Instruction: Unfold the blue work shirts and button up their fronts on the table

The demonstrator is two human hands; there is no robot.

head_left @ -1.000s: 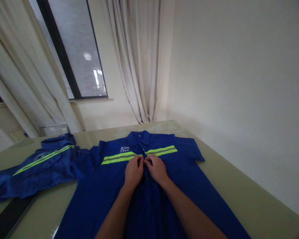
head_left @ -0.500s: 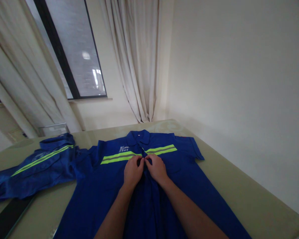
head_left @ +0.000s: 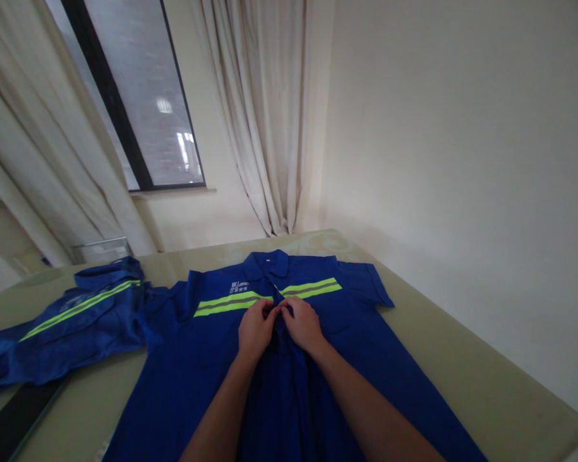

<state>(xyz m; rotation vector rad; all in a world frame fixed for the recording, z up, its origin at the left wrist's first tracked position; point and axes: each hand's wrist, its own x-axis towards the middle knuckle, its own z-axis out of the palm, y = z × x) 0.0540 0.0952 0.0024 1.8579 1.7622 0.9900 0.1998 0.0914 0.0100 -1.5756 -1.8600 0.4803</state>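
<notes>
A blue short-sleeved shirt [head_left: 192,372] with yellow-green and grey chest stripes lies face up, its collar at the far end. My left hand [head_left: 257,327] pinches the front placket just below the stripe. Right beside it, my right hand [head_left: 302,323] pinches the same placket, the fingertips of both hands meeting. Whatever small part sits between the fingertips is hidden. Above my hands the front edges part slightly toward the collar.
Left of the shirt lies a second blue garment [head_left: 91,327] with a yellow-green stripe, overlapping a dark flat object [head_left: 19,417]. Both garments rest on a greenish table [head_left: 443,346]. A wall borders its right side; curtains [head_left: 270,128] and a window stand behind.
The fingers of my left hand have shifted slightly and its thumb now reaches closer to my right fingertips. The shirt lies nearly as before.
</notes>
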